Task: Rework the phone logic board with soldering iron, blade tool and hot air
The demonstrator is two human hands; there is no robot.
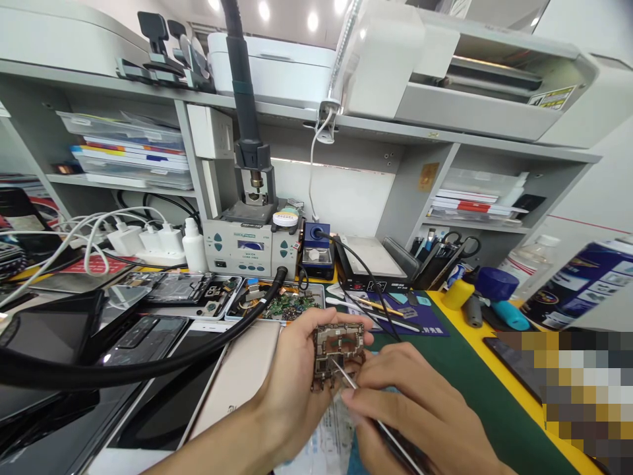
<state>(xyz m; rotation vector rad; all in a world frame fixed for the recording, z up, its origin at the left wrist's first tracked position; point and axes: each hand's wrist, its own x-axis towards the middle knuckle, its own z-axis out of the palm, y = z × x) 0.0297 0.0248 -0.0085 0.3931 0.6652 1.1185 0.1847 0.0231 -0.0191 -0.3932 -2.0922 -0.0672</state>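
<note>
My left hand [291,376] holds a small phone circuit board [339,343] up over the work mat, with the fingers behind it and the thumb along its top left edge. My right hand [410,402] is closed around a thin, pointed metal tool [349,379]. The tool's tip meets the lower middle of the board, close to a dark square chip; whether it presses on the surface I cannot tell. Part of the tool's shaft is hidden by the right fingers. Beneath both hands lies a clear plastic bag or sheet [326,439].
Phones and phone parts [163,382] crowd the left, crossed by a thick black hose [198,363]. Behind the hands are a tray of small boards [281,305] and a hot air station [250,254]. A green mat [475,389] extends rightward, with bottles [459,290] beyond it.
</note>
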